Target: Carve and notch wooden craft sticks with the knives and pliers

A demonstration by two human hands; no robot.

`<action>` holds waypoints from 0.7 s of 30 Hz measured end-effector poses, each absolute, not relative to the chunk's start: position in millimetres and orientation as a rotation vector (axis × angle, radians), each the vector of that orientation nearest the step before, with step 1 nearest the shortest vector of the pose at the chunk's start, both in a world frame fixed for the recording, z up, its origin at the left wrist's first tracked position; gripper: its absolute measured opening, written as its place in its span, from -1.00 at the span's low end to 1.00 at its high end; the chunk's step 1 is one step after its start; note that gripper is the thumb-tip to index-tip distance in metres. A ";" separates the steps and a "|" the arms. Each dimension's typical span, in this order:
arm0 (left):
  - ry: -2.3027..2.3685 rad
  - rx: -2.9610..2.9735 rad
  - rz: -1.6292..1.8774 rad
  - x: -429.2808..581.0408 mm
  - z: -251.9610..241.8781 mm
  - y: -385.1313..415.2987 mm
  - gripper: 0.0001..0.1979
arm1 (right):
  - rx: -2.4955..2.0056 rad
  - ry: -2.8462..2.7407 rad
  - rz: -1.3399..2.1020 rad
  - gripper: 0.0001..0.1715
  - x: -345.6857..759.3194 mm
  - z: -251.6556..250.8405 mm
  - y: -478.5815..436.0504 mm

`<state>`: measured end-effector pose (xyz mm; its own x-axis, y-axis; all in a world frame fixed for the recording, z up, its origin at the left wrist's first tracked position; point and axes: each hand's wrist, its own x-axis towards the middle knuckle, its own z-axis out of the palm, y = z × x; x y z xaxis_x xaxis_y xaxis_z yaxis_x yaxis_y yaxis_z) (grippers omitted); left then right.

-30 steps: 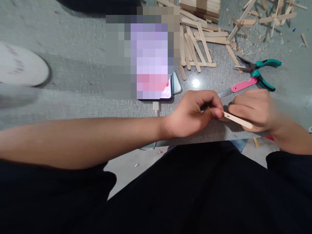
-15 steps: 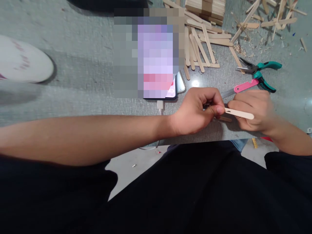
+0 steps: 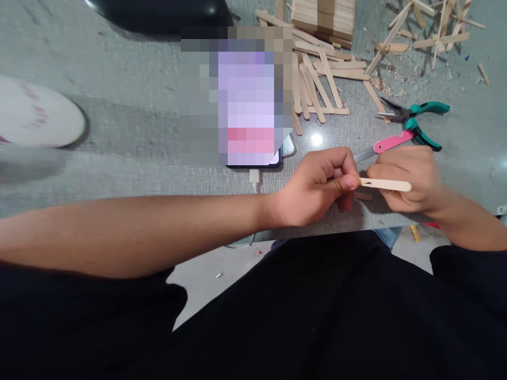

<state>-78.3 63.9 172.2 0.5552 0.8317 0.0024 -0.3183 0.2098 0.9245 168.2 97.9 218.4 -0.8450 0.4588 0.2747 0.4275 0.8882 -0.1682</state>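
My left hand (image 3: 312, 184) is closed, pinching one end of a wooden craft stick (image 3: 390, 184) between thumb and finger. The stick points right and has a small dark slot or hole near the thumb. Just behind it, my right hand (image 3: 412, 169) is curled into a fist; whatever it may hold is hidden. Another stick (image 3: 363, 196) shows partly below the held one. Above my right hand lies a pink-handled folding blade (image 3: 393, 142), with its metal part running towards my left hand. Pliers with teal handles (image 3: 430, 109) touch or nearly touch the pink handle.
Loose craft sticks (image 3: 317, 87) are spread beyond my hands, with a banded bundle (image 3: 343, 18) behind them. Joined sticks (image 3: 439, 39) and shavings are at upper right. A blurred-out phone (image 3: 253, 105) with a white cable plug (image 3: 254, 176) lies left of them. A white rounded object (image 3: 39, 113) is at far left.
The view has shifted slightly, so the table items appear a little lower and further left. The held stick is now nearly level. Both hands keep their closed poses.
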 end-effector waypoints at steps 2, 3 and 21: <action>0.556 1.053 0.830 -78.6 173.7 63.7 -0.62 | -0.648 -2.779 0.211 -0.66 170.4 218.6 99.1; 0.548 1.041 0.814 -78.7 174.6 63.7 -0.61 | -0.627 -2.782 0.231 -0.67 170.5 218.9 99.9; 0.512 0.963 0.791 -76.0 175.9 70.5 -0.47 | -0.558 -2.640 0.391 -0.83 171.1 225.2 105.6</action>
